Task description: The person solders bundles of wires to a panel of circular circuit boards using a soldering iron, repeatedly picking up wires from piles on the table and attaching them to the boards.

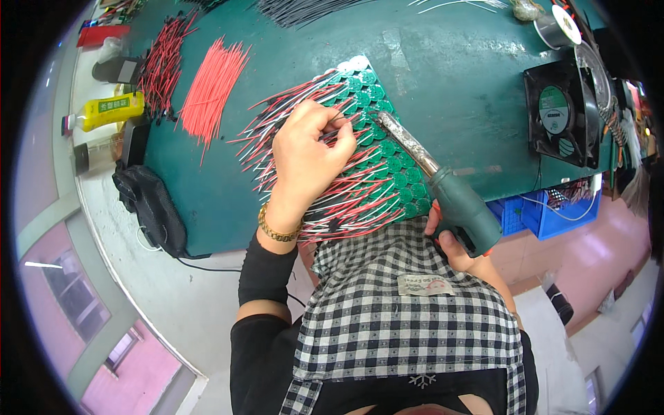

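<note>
In my right hand point(456, 249) is a green soldering gun point(467, 207), gripped by its handle. Its metal barrel point(411, 145) slants up and left, and the tip is over a panel of round green circuit boards point(398, 164). My left hand point(311, 149) is closed in a pinch above the panel, close to the tip. A thin dark wire shows at its fingertips, though the fingers partly cover it. Rows of red, black and white wires point(346, 211) stick out leftward from the boards, running under my left hand. At the panel's far end, several discs point(356, 64) look whitish.
Left on the green table lie a bundle of red wires point(214, 86) and a red-black bundle point(166, 66). A yellow bottle point(111, 111) and black pouch point(151, 207) sit at the left edge. A black fan point(561, 114) and solder spool point(557, 29) stand right, above blue bins point(560, 211).
</note>
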Demonstrator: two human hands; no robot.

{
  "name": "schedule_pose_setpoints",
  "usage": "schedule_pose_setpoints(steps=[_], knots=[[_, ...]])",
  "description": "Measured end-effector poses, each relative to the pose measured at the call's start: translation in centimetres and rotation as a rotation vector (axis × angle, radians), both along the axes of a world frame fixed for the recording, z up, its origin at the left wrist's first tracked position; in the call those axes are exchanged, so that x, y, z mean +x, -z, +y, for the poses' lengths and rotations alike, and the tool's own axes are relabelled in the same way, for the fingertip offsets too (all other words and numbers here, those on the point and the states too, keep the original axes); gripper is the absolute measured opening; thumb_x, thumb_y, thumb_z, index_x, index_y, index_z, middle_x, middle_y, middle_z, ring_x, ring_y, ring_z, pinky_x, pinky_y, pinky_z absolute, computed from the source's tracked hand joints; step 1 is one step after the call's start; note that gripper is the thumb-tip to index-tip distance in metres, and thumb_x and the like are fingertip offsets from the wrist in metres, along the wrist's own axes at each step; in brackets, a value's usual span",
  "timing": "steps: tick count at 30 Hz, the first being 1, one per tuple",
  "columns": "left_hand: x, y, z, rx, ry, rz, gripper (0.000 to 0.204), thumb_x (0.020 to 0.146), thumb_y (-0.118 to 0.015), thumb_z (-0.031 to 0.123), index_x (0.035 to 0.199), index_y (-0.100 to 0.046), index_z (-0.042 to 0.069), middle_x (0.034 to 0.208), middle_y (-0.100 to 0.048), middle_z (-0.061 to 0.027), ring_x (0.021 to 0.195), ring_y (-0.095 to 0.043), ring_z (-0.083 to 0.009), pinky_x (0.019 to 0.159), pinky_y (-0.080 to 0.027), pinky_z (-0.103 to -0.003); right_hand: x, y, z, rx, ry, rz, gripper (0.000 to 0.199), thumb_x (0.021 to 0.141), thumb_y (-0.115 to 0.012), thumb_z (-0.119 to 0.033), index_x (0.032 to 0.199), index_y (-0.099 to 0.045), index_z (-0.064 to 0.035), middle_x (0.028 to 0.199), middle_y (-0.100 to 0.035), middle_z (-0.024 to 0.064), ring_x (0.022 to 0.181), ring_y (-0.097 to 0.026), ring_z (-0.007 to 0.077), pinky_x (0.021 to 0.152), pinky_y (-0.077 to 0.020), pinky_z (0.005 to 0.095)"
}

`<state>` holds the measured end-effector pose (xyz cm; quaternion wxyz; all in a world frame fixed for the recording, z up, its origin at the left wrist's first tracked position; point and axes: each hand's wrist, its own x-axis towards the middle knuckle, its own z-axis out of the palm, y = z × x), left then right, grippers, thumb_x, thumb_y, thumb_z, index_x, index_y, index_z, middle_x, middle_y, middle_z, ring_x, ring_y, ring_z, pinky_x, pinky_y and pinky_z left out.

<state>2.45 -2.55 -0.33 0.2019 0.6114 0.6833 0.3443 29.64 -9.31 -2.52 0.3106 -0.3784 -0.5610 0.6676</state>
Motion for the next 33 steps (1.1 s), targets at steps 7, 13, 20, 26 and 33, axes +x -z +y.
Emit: schedule_pose_setpoints(steps=[7, 13, 20, 26, 33], knots=[[-0.2, -0.1, 0.0, 0.006, 0.023, -0.056, 0.006, 0.069, -0.068, 0.0, 0.073, -0.063, 0.002, 0.072, -0.058, -0.0035, 0.059, -0.056, -0.0114, 0.054, -0.045, -0.024, -0.1, 0.0, 0.4, 0.154, -0.058, -0.135, 0.045, 0.085, -0.058, -0.022, 0.124, -0.047, -0.0015, 0.087, -0.056, 0.0075, 0.073, -0.054, 0.0154, 0.067, -0.046, 0.0315], [-0.2, 0.1, 0.1, 0.016, 0.036, -0.013, 0.007, 0.068, -0.068, 0.002, 0.072, -0.063, 0.004, 0.071, -0.059, -0.0039, 0.059, -0.06, -0.0147, 0.054, -0.048, -0.027, -1.0, -1.0, 0.9, 0.178, -0.013, -0.178, 0.032, 0.075, -0.061, -0.011, 0.105, -0.056, -0.0007, 0.086, -0.06, 0.0107, 0.073, -0.058, 0.0233, 0.067, -0.0492, 0.0337], [-0.1, 0.1, 0.3, 0.009, 0.031, -0.032, 0.007, 0.068, -0.068, 0.002, 0.071, -0.063, 0.004, 0.071, -0.058, -0.0037, 0.058, -0.059, -0.0144, 0.053, -0.047, -0.027, -0.3, -0.6, 0.7, 0.209, -0.002, -0.202, 0.024, 0.068, -0.064, -0.004, 0.092, -0.063, -0.0005, 0.089, -0.064, 0.0154, 0.076, -0.064, 0.0296, 0.068, -0.0525, 0.0358], [-0.3, 0.2, 0.4, 0.03, 0.039, -0.008, 0.007, 0.069, -0.068, 0.003, 0.071, -0.062, 0.005, 0.071, -0.058, -0.0032, 0.058, -0.059, -0.0143, 0.054, -0.047, -0.027, -0.8, -2.1, 0.9, -0.117, 0.109, 0.079, 0.02, 0.08, -0.062, -0.01, 0.098, -0.061, -0.0013, 0.089, -0.061, 0.0101, 0.077, -0.06, 0.019, 0.071, -0.0503, 0.0339], [-0.4, 0.3, 0.3, 0.017, 0.047, 0.076, 0.008, 0.07, -0.069, 0.005, 0.074, -0.062, 0.007, 0.074, -0.058, -0.0023, 0.059, -0.06, -0.0147, 0.053, -0.048, -0.027, -0.4, -1.4, 1.2, 0.05, 0.108, 0.042, 0.024, 0.083, -0.064, -0.011, 0.104, -0.06, -0.0003, 0.087, -0.06, 0.0084, 0.078, -0.059, 0.018, 0.072, -0.0495, 0.0325]])
